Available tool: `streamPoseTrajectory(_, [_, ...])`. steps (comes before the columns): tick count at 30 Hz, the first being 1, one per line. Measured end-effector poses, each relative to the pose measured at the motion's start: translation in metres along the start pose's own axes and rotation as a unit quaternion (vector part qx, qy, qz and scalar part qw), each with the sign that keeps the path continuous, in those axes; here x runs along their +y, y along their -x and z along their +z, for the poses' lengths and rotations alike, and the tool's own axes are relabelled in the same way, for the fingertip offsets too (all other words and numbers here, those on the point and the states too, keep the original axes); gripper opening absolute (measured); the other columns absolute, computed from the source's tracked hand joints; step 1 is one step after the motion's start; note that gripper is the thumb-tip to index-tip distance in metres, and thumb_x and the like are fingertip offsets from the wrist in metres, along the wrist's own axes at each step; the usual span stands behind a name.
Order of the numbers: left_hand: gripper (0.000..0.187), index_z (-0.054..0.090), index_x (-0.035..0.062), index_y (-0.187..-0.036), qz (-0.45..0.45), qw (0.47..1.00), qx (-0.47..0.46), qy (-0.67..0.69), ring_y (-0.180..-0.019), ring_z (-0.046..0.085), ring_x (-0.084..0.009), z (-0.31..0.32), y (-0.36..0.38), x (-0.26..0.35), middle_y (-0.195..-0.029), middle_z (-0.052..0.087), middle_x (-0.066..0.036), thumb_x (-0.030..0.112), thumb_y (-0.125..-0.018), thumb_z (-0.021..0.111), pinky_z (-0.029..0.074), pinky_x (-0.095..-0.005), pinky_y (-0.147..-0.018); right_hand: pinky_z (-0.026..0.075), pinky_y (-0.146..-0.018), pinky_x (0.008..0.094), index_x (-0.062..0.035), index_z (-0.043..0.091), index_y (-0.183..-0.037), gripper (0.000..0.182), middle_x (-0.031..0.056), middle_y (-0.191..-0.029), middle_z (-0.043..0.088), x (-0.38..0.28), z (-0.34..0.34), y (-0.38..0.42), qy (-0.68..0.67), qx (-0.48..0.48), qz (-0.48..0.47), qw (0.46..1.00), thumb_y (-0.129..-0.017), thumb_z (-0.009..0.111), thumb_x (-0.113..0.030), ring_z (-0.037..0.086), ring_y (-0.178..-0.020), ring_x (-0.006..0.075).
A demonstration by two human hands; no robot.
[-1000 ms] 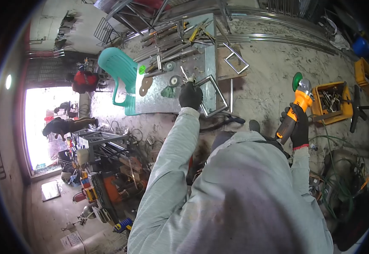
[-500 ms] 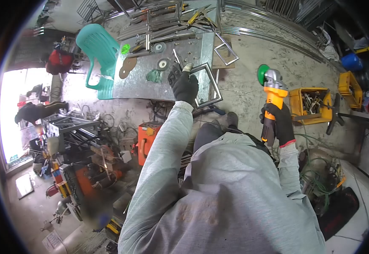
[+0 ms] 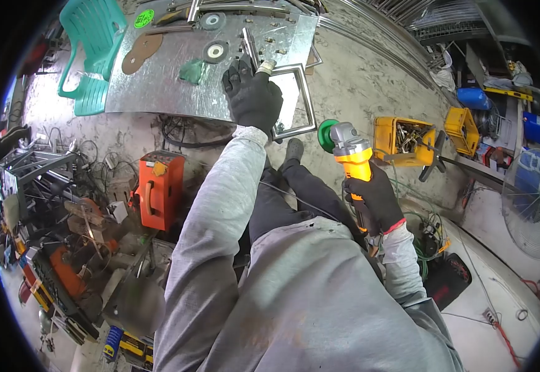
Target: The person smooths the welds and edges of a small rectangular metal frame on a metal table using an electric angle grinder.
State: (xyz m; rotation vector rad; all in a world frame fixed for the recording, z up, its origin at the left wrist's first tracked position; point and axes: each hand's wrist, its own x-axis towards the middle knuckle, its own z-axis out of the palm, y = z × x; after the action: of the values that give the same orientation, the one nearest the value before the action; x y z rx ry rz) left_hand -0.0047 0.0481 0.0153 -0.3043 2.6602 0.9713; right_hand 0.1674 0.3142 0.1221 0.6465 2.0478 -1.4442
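Observation:
My left hand (image 3: 254, 99), in a black glove with a pale-wrapped thumb tip, is over the table's near right part. Its fingers close on a rectangular metal frame (image 3: 307, 102), which juts past the table edge; the exact grip is partly hidden. A short shiny metal tube (image 3: 249, 42) lies just beyond the fingertips. In my right hand (image 3: 378, 197), also gloved, is a yellow and grey angle grinder (image 3: 353, 160), gripped by its body. Its green disc (image 3: 327, 135) faces left, apart from the frame.
On the metal table (image 3: 164, 93) lie round discs (image 3: 215, 51), brown discs (image 3: 141, 53) and a green scrap (image 3: 192, 71). A green chair (image 3: 93, 37) stands left. An orange machine (image 3: 160, 192) sits below. Yellow crates (image 3: 400, 142) and a fan (image 3: 533, 201) are right.
The view has shifted, so the table and chair sit further up and left. My left hand stays at the frame. The grinder is now nearer to the frame, still in my right hand.

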Motion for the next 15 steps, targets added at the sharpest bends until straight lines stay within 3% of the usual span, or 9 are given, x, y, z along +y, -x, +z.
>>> streamPoseTrajectory(1, [0.052, 0.069, 0.0242, -0.147, -0.001, 1.0, 0.002, 0.004, -0.14, 0.059, -0.051, 0.004, 0.0, -0.004, -0.153, 0.057, -0.036, 0.03, -0.095, 0.062, 0.042, -0.0539, -0.122, 0.055, -0.073, 0.0323, -0.0003, 0.071, -0.117, 0.038, 0.0048, -0.092, 0.072, -0.003, 0.001, -0.001, 0.018, 0.003, 0.005, 1.0, -0.085, 0.082, -0.019, 0.068, -0.079, 0.0135])
streamPoseTrajectory(3, [0.051, 0.07, 0.0256, -0.146, 0.093, 0.977, 0.156, -0.115, -0.13, 0.065, -0.0472, 0.022, -0.004, -0.017, -0.142, 0.064, -0.031, 0.03, -0.096, 0.062, 0.049, -0.0555, -0.111, 0.056, -0.073, 0.0324, 0.0001, 0.072, -0.116, 0.038, 0.005, -0.093, 0.073, -0.015, 0.006, 0.0, 0.033, 0.008, -0.002, 0.999, -0.085, 0.082, -0.019, 0.069, -0.079, 0.0139])
streamPoseTrajectory(5, [0.049, 0.07, 0.0278, -0.145, 0.178, 0.913, 0.308, -0.199, -0.117, 0.071, -0.0428, 0.025, -0.005, -0.021, -0.128, 0.071, -0.026, 0.03, -0.097, 0.062, 0.055, -0.0557, -0.099, 0.056, -0.073, 0.0324, 0.0004, 0.072, -0.115, 0.038, 0.0053, -0.093, 0.074, -0.02, 0.007, -0.007, 0.044, 0.011, -0.012, 0.999, -0.085, 0.082, -0.02, 0.069, -0.079, 0.0142])
streamPoseTrajectory(6, [0.049, 0.07, 0.0278, -0.145, 0.177, 0.911, 0.313, -0.202, -0.117, 0.071, -0.0428, 0.028, -0.007, -0.022, -0.128, 0.071, -0.026, 0.03, -0.097, 0.062, 0.055, -0.0557, -0.099, 0.056, -0.073, 0.0324, 0.0004, 0.072, -0.114, 0.036, 0.0055, -0.093, 0.074, -0.02, 0.006, -0.014, 0.041, -0.004, -0.012, 0.999, -0.086, 0.081, -0.021, 0.069, -0.079, 0.0142])
streamPoseTrajectory(8, [0.049, 0.069, 0.0283, -0.146, 0.053, 0.985, 0.116, -0.117, -0.114, 0.073, -0.0418, 0.027, -0.007, -0.018, -0.123, 0.073, -0.025, 0.031, -0.098, 0.061, 0.055, -0.0535, -0.101, 0.056, -0.073, 0.0324, 0.0005, 0.072, -0.113, 0.035, 0.0057, -0.093, 0.074, -0.022, 0.003, -0.03, 0.037, -0.025, -0.015, 0.999, -0.087, 0.08, -0.022, 0.069, -0.079, 0.0142])
streamPoseTrajectory(10, [0.048, 0.069, 0.0273, -0.146, 0.083, 0.971, 0.166, -0.153, -0.109, 0.075, -0.0407, 0.027, -0.009, -0.02, -0.117, 0.075, -0.023, 0.031, -0.099, 0.06, 0.055, -0.052, -0.101, 0.06, -0.066, 0.0336, -0.0005, 0.069, -0.119, 0.038, 0.0059, -0.09, 0.071, -0.028, 0.0, -0.054, 0.018, -0.067, -0.024, 0.997, -0.088, 0.08, -0.019, 0.071, -0.071, 0.0166])
streamPoseTrajectory(13, [0.049, 0.069, 0.027, -0.146, 0.059, 0.98, 0.135, -0.135, -0.113, 0.074, -0.0416, 0.019, -0.006, -0.015, -0.122, 0.075, -0.024, 0.032, -0.099, 0.059, 0.054, -0.052, -0.103, 0.061, -0.066, 0.0329, -0.0004, 0.07, -0.118, 0.037, 0.0064, -0.089, 0.072, -0.047, -0.002, -0.089, 0.005, -0.1, -0.041, 0.994, -0.089, 0.08, -0.022, 0.072, -0.07, 0.0167])
streamPoseTrajectory(15, [0.05, 0.068, 0.0259, -0.148, 0.037, 0.991, 0.094, -0.086, -0.126, 0.067, -0.0431, 0.012, -0.003, -0.01, -0.138, 0.068, -0.027, 0.032, -0.1, 0.057, 0.048, -0.0508, -0.113, 0.061, -0.065, 0.0324, -0.0003, 0.07, -0.118, 0.037, 0.0069, -0.09, 0.072, -0.072, 0.002, -0.102, 0.012, -0.106, -0.041, 0.993, -0.091, 0.078, -0.024, 0.071, -0.071, 0.0162])
